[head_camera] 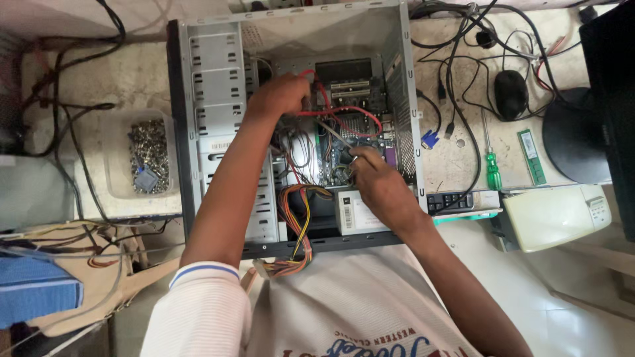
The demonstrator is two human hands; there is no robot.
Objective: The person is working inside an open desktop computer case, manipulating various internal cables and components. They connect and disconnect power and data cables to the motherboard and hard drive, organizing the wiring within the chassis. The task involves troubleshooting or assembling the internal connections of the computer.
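An open grey computer case (208,99) lies on its side on the desk, with its motherboard (360,135) exposed. My left hand (281,94) reaches deep into the case and grips red cables (350,111) near the top of the board. My right hand (377,182) holds a thin metal screwdriver (334,134), its shaft angled up and left over the board. A bundle of yellow, red and black power wires (296,218) spills out of the case bottom beside the power supply (357,213).
A clear tub of screws (149,155) sits left of the case. To the right lie a green-handled screwdriver (493,168), a green memory stick (531,155), a black mouse (510,92), tangled cables, a monitor stand (575,139), a keyboard edge (456,199) and a white device (555,215).
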